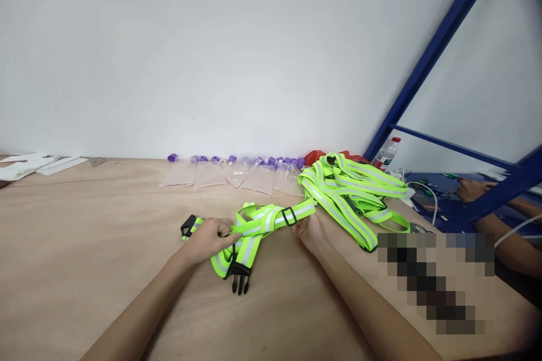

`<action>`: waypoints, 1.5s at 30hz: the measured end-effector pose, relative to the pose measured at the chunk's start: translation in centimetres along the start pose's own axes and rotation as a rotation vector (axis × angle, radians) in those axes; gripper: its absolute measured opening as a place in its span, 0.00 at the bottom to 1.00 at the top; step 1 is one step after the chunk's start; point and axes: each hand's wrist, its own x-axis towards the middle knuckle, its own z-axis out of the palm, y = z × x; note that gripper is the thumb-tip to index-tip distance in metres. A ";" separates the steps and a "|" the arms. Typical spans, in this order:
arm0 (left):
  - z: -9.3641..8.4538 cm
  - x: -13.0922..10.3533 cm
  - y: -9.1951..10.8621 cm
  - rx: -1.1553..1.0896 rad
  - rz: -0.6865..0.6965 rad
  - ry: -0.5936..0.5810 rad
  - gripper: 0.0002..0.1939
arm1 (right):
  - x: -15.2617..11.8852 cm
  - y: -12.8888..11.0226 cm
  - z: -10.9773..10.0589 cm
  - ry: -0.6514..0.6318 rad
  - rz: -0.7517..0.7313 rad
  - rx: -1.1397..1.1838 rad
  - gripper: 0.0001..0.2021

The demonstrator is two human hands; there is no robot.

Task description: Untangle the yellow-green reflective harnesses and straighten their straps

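A neon-yellow reflective belt (253, 243) with a silver stripe lies in loose loops between my hands. My left hand (210, 240) pinches its loops, thumb on top. Past that hand, at the left, shows the belt's black buckle socket (187, 227); the pronged buckle half (240, 281) hangs toward me. My right hand (311, 232) is closed on the belt's stretched right part, just by a black slider (289, 216); its fingers are partly behind the strap. More belts of the same kind (345, 192) are heaped beyond my right hand.
Clear plastic bags (212, 174) with purple rolled pieces (271, 162) line the wall. White paper (29, 166) lies far left. At right stand a bottle (387, 153) and a blue metal frame (432, 62); a co-worker's hand (472, 189) is behind it. A pixelated patch covers the lower right.
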 end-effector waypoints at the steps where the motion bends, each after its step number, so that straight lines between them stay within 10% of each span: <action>1: -0.1 -0.1 0.2 0.017 -0.017 -0.051 0.28 | 0.0 0.1 -0.1 0.030 0.002 0.027 0.20; 7: -0.5 -0.7 0.8 0.044 -0.083 -0.232 0.27 | -0.6 -0.8 0.4 0.069 -0.015 0.120 0.24; 28: 0.8 -0.6 1.3 -0.418 0.212 0.131 0.24 | -2.5 -1.8 2.0 -0.397 -0.102 -0.272 0.28; 37: 2.5 -0.4 0.3 -0.479 0.040 0.101 0.19 | -4.7 -2.9 3.6 -0.548 -0.018 -0.142 0.50; 45: 2.7 -0.1 0.6 -0.678 -0.054 0.153 0.33 | -5.5 -2.6 5.0 -0.467 -0.094 -0.089 0.38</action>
